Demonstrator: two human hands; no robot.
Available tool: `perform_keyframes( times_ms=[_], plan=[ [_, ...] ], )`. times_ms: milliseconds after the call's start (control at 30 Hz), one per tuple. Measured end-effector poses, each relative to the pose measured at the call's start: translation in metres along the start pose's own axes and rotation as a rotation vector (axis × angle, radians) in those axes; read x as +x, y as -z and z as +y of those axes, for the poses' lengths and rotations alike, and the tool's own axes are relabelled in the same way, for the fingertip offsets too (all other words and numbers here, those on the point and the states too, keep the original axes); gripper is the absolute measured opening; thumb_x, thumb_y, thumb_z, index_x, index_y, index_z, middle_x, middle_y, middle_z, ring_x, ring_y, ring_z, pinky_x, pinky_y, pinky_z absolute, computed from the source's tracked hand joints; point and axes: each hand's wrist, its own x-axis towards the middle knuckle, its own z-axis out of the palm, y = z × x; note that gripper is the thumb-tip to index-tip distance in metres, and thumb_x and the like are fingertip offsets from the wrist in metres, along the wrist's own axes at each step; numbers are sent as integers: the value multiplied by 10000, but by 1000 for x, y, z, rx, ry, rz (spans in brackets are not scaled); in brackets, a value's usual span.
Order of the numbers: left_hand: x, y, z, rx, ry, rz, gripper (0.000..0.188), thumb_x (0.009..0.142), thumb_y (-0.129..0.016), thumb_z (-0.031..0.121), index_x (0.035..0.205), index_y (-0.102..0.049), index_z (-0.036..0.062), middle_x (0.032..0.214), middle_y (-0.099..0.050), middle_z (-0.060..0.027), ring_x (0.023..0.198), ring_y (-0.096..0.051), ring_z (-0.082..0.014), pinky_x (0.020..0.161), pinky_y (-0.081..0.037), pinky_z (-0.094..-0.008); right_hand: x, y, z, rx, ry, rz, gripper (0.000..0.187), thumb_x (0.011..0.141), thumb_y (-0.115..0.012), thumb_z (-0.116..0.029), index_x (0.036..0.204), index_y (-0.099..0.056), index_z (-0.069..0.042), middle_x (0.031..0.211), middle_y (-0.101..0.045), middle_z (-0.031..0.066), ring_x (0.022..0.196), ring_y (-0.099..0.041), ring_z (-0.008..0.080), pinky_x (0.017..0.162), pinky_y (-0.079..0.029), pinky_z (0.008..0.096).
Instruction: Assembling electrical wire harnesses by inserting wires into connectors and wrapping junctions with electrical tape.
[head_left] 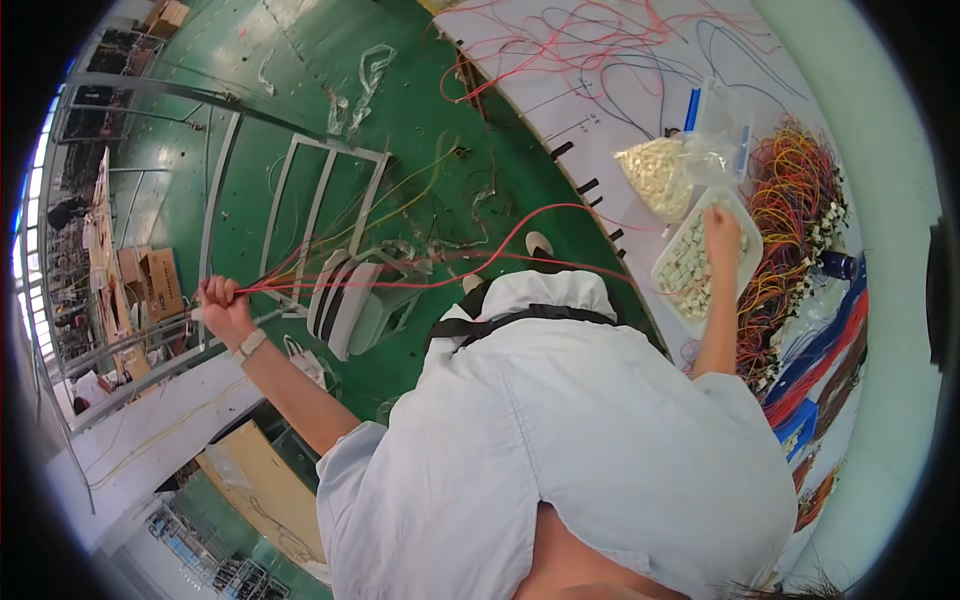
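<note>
Out to the left, my left hand (226, 312) is closed around one end of a bundle of thin red and yellow wires (300, 285). Several red wires stretch from that fist across the front of my body toward the table on the right. My right hand (722, 238) reaches into a white tray (672, 318) filled with small white plastic connectors (690, 262). Its fingers are curled down against the connectors, and whatever they pinch is hidden. Beside the tray's far edge lies a clear plastic bag (652, 172) of cream-coloured small parts.
Right of the tray is a thick heap of wires with connectors (795, 215). Loose red and blue wires (610, 50) spread over the table's far end. A metal frame (300, 190) and a grey-white chair (365, 305) stand on the green floor to the left.
</note>
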Motion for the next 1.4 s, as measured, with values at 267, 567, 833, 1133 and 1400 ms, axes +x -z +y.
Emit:
perform_keyframes(
  times_ms=[267, 567, 833, 1133, 1400],
  plan=[
    [-98, -128, -131, 121, 215, -155, 244, 1011, -374, 212, 911, -512, 38, 636, -298, 44, 510, -251, -58, 485, -242, -228, -136, -24, -424, 916, 1064, -457, 336, 894, -579, -228, 1175, -571, -44, 1125, -594, 165, 998, -584, 309, 818, -488, 359],
    [-120, -113, -169, 101, 278, -63, 295, 1018, -351, 214, 1099, -503, -24, 792, -461, -11, 718, -468, -116, 761, -463, -299, -144, -16, -447, 774, 1038, -777, 274, 838, -586, -295, 816, -665, -33, 696, -623, 167, 674, -608, 346, 640, -486, 424],
    [-97, -72, -147, 9, 191, 104, 241, 1013, -340, 186, 1007, -489, -3, 757, -451, -26, 702, -491, -154, 803, -472, -349, -112, -21, -379, 674, 834, -700, 209, 861, -598, -181, 743, -574, -9, 560, -515, 92, 496, -473, 189, 490, -387, 316],
    [-59, -14, -35, -11, -124, 75, 323, 1024, -285, 252, 779, -401, 75, 587, -235, 32, 501, -244, -102, 530, -293, -271, -39, -23, -179, 867, -262, -995, 307, 809, -604, -216, 559, -438, -146, 498, -337, -66, 379, -276, 33, 358, -168, 232],
    [-72, -121, -2, 144, -348, -53, 231, 974, -414, 122, 1032, -489, -89, 710, -320, -19, 642, -344, -121, 636, -333, -277, -56, -37, -257, 496, 176, -1167, 335, 851, -617, -317, 730, -608, -4, 618, -547, -14, 600, -527, 98, 560, -428, 261]
  ],
)
